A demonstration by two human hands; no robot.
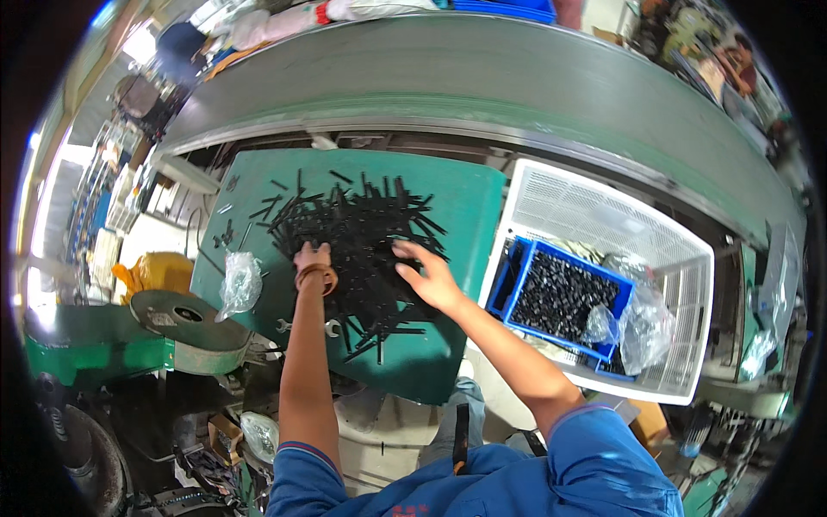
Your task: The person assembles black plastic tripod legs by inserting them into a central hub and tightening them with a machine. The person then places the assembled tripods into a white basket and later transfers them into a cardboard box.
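A heap of thin black strips (357,220) lies spread over a green-topped table (465,198). My left hand (312,257), with a brown band round the wrist, rests on the heap's left side, its short-looking fingers slightly apart. On the heap's right side is my right hand (428,276); its thumb and fingers are spread, and I see nothing held between them. Under my left forearm lies a metal wrench (332,328), its middle hidden by the arm. A crumpled clear plastic bag (241,283) sits left of the heap.
To the right, a white crate (702,319) holds blue bins (622,297) with small black pieces, plus clear bags (648,327). A long grey-green conveyor (448,73) runs behind the table. A round green-edged machine part (189,323) and a yellow bag (159,274) stand left.
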